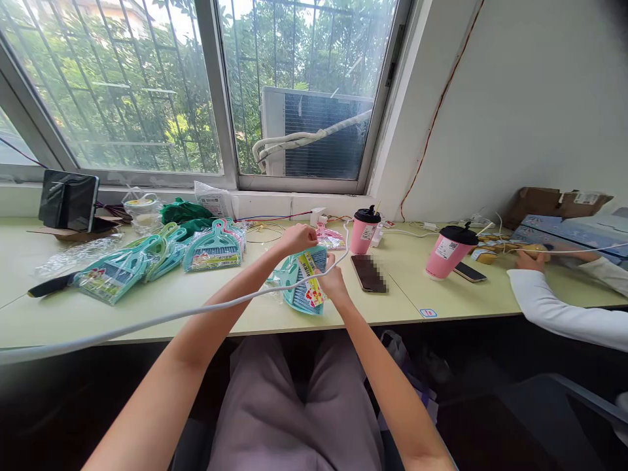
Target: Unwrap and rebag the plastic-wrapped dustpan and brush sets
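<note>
My left hand [297, 237] is closed on the top of a teal dustpan-and-brush set [301, 291] with a yellow label that lies on the pale green desk [206, 307]. My right hand [333, 281] grips the same set at its right side, fingers curled round it. A white cable [196, 313] runs across my left forearm and loops up over the set. A pink brush [331, 237] lies just behind my hands.
Several more teal dustpan sets [161, 258] lie at the left, with plastic bags and a black device [69, 199]. A dark phone [369, 273], two pink cups [366, 230] [449, 252] and another phone stand right. Another person's white-sleeved arm [564, 311] rests at the far right.
</note>
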